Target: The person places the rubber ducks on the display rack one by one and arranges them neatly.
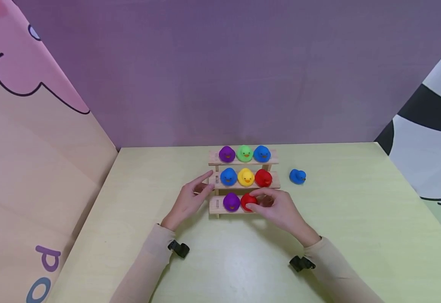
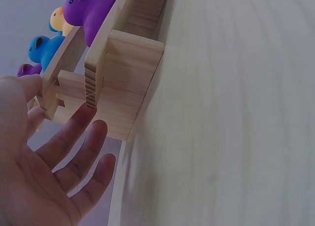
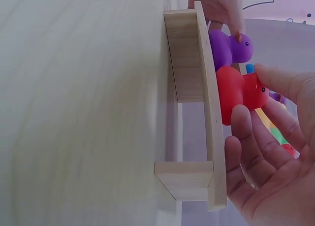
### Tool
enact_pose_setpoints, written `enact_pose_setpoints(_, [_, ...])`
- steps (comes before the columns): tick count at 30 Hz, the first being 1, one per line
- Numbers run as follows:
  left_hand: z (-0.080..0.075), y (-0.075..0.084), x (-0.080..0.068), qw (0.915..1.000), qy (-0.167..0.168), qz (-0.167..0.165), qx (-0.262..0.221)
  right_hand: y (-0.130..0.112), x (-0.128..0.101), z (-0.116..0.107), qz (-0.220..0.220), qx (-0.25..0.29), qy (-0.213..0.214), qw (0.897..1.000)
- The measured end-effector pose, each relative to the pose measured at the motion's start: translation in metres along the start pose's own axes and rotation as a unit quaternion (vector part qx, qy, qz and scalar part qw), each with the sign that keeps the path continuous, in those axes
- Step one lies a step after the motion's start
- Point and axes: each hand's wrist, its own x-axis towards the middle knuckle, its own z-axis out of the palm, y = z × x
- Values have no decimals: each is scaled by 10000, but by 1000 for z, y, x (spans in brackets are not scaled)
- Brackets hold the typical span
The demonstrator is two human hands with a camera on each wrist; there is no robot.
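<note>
A three-step wooden rack point(image 1: 214, 205) bears several rubber ducks. With its thumb and fingers my right hand point(image 1: 281, 210) pinches a red rubber duck point(image 3: 236, 94) on the lowest step. Right beside that duck sits a purple duck point(image 1: 231, 202). My left hand point(image 1: 188, 200) is at the rack's left end; in the left wrist view its fairly straight fingers touch the ends of the steps. The middle step holds a blue duck point(image 1: 228, 176), a yellow duck point(image 1: 246, 177) and a red duck point(image 1: 263, 178) turned away from the others' facing.
On the top step stand a purple duck point(image 1: 227, 154), a green duck point(image 1: 244, 153) and a blue duck point(image 1: 262, 154). One more blue duck point(image 1: 298, 176) lies on the pale table point(image 1: 356, 219), right of the rack. A purple wall panel point(image 1: 243, 75) rises behind the table.
</note>
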Motion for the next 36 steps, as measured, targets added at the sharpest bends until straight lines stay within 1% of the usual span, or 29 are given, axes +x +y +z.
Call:
enact_pose_setpoints(5, [0,0,0,10000,-8,6,-10,1,1,1,-110,-69,50,9999])
enact_pose_setpoints(11, [-1,0,1,10000,10,7,-53,1,1,0,-196,-130,4,9997])
enact_pose_setpoints(19, [0,-3,2,10000,21,32,-64,1,-1,-8,-150,-122,-46,9998])
enact_pose_setpoints(25, [0,-2,1,10000,33,66,-53,7,-3,-20,-366,-142,34,9992])
enact_pose_setpoints(32, [1,-2,0,10000,39,34,-56,13,-3,-40,-572,-275,35,9980])
enact_pose_setpoints(36, [1,1,-1,10000,50,39,-55,14,-3,-54,-497,-372,124,9980])
